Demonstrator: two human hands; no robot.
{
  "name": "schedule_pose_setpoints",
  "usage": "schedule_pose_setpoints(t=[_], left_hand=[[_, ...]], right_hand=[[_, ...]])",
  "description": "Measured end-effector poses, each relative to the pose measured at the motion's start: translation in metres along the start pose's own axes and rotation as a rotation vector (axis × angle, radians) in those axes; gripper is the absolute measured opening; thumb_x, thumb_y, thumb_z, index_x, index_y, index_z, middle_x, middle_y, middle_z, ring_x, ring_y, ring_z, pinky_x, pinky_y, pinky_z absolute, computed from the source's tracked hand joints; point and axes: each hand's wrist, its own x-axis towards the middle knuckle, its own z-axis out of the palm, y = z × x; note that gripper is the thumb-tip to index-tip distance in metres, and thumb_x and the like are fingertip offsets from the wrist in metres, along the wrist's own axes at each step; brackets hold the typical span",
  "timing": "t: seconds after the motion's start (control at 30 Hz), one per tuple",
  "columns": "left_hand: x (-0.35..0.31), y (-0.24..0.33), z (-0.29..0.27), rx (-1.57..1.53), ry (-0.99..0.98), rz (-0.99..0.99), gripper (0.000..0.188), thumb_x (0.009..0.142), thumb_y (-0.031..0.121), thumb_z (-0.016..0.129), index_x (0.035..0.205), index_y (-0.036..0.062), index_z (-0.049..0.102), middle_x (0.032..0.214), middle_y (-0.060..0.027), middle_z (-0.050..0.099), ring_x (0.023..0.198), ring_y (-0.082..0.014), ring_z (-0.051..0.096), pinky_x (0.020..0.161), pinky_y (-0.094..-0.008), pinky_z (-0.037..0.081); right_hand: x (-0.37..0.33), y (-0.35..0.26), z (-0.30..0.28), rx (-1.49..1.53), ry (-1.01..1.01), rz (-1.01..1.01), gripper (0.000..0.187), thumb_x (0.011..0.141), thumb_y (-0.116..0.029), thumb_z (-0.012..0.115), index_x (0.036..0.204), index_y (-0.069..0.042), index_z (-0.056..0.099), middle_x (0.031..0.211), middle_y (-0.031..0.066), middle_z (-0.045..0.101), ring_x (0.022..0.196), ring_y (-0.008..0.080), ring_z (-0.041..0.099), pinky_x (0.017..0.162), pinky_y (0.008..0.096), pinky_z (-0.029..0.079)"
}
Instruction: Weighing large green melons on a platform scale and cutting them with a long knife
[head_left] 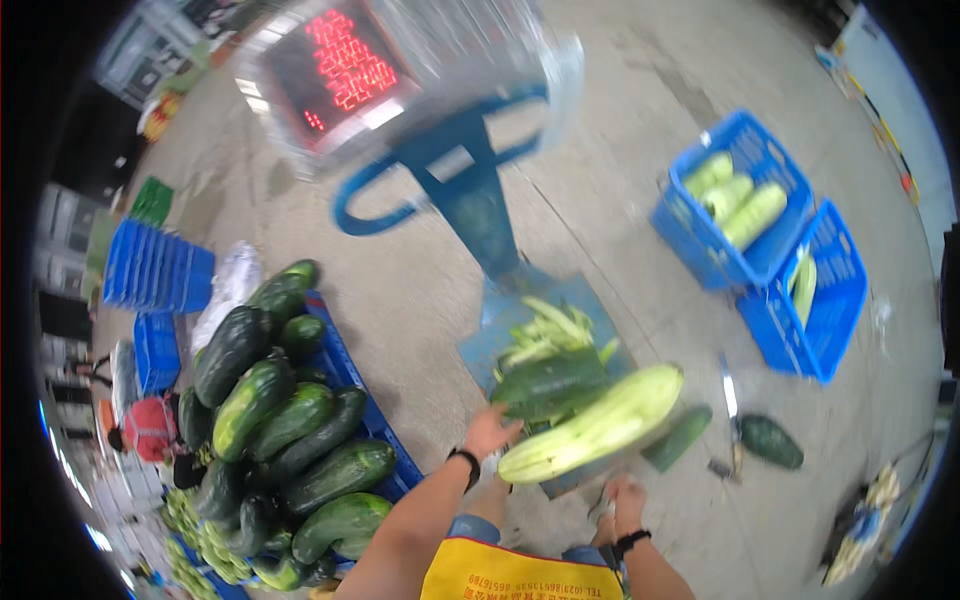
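Centrally, two hands (pixel 488 432), one pale gourd (pixel 598 424)

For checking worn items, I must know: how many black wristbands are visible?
2: one black wristband just behind the left hand, another black wristband just behind the right hand. Others could be hidden.

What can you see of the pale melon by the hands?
The pale melon is long, thick and yellow-green with faint streaks, apparently peeled and whole. It slants over the scale, near end left, far end right, partly covering a dark melon from view. The left hand is by its near end; touch is unclear.
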Motion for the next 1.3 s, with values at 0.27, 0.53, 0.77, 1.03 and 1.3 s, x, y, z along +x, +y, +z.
schedule_pose_setpoints(t=[0.27, 0.53, 0.77, 1.03, 1.3], left_hand=[[-0.21, -0.154, 0.037, 0.204, -0.027, -0.146, 0.048, 0.082, 0.045, 0.056, 0.099, 0.0026, 0.068, 0.103, -0.0237, 0.065, 0.1, -0.0384, 0.061, 0.087, -0.0449, 0.048], [-0.295, -0.181, 0.107, 0.214, -0.326, -0.261, 0.053, 0.085, 0.05, 0.049, 0.101, 0.0025, 0.068, 0.113, -0.022, 0.063, 0.106, -0.0372, 0.058, 0.091, -0.0433, 0.044], [-0.286, -0.157, 0.076, 0.058, -0.057, -0.004, 0.026, 0.087, 0.023, 0.053, 0.092, 0.0023, 0.068, 0.093, -0.0155, 0.068, 0.084, -0.0324, 0.063, 0.076, -0.0385, 0.049], [-0.24, -0.153, 0.026, -0.345, -0.019, -0.403, 0.026, 0.08, 0.023, 0.06, 0.089, 0.0017, 0.07, 0.081, -0.0133, 0.07, 0.079, -0.0225, 0.067, 0.071, -0.0331, 0.05], [-0.217, -0.123, 0.005, -0.257, -0.08, -0.388, 0.026, 0.081, 0.024, 0.061, 0.089, 0.0008, 0.069, 0.077, -0.0081, 0.068, 0.07, -0.016, 0.064, 0.065, -0.0297, 0.049]], right_hand=[[0.096, 0.143, -0.206, -0.997, -0.37, -0.136, 0.035, 0.072, -0.027, 0.069, 0.089, 0.003, 0.069, 0.077, 0.023, 0.067, 0.072, 0.0359, 0.066, 0.062, 0.0432, 0.051], [0.155, 0.088, -0.243, -1.085, -0.481, -0.315, 0.044, 0.073, -0.036, 0.071, 0.105, -0.006, 0.069, 0.075, 0.0201, 0.068, 0.082, 0.0336, 0.068, 0.077, 0.0448, 0.052], [0.047, -0.008, -0.111, -0.695, -0.576, -0.169, 0.024, 0.079, -0.02, 0.064, 0.091, -0.001, 0.071, 0.089, 0.0209, 0.068, 0.083, 0.0306, 0.066, 0.07, 0.0398, 0.052], [-0.04, -0.008, -0.031, -0.404, -0.607, 0.13, 0.036, 0.087, -0.032, 0.065, 0.09, 0.004, 0.068, 0.077, 0.0071, 0.068, 0.074, 0.0172, 0.063, 0.069, 0.0288, 0.047], [-0.045, 0.061, -0.038, 0.194, -0.541, 0.405, 0.024, 0.086, -0.018, 0.064, 0.099, 0.001, 0.07, 0.084, 0.0069, 0.068, 0.082, 0.019, 0.063, 0.076, 0.0296, 0.049]])
